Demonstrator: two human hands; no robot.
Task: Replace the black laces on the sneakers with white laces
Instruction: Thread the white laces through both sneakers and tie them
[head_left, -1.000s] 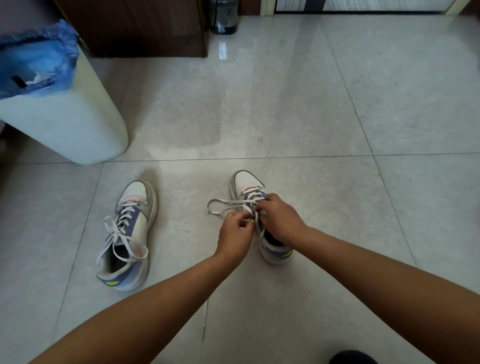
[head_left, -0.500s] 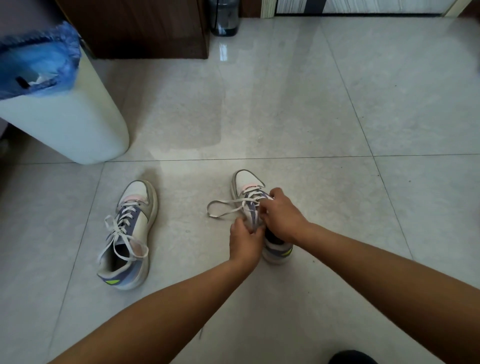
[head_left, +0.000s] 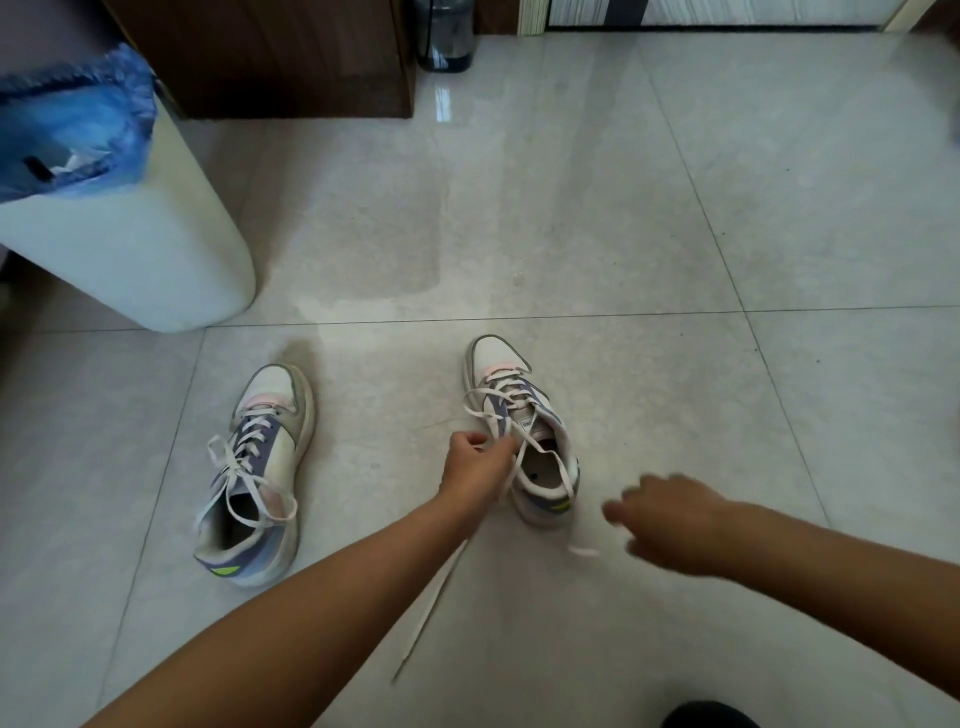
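Two white and purple sneakers stand on the tiled floor, both threaded with white laces. The left sneaker (head_left: 260, 467) has its lace tied in a loose bow. The right sneaker (head_left: 524, 431) has its white lace (head_left: 498, 405) loose. My left hand (head_left: 478, 467) pinches that lace beside the shoe's left side, and one lace end trails back along the floor under my forearm. My right hand (head_left: 670, 525) is blurred, off the shoe to its right, fingers loosely curled; another lace end (head_left: 582, 551) lies near it.
A white bin (head_left: 130, 249) with a blue liner stands at the left, behind the left sneaker. A brown wooden cabinet (head_left: 270, 57) and a small dark bin (head_left: 447, 36) are at the back. Pale floor tiles (head_left: 675, 208) stretch beyond the shoes.
My right hand has left the right sneaker's tongue and swung back to the right. My left hand stays at the lace, and the lace loop at the shoe's left has shrunk.
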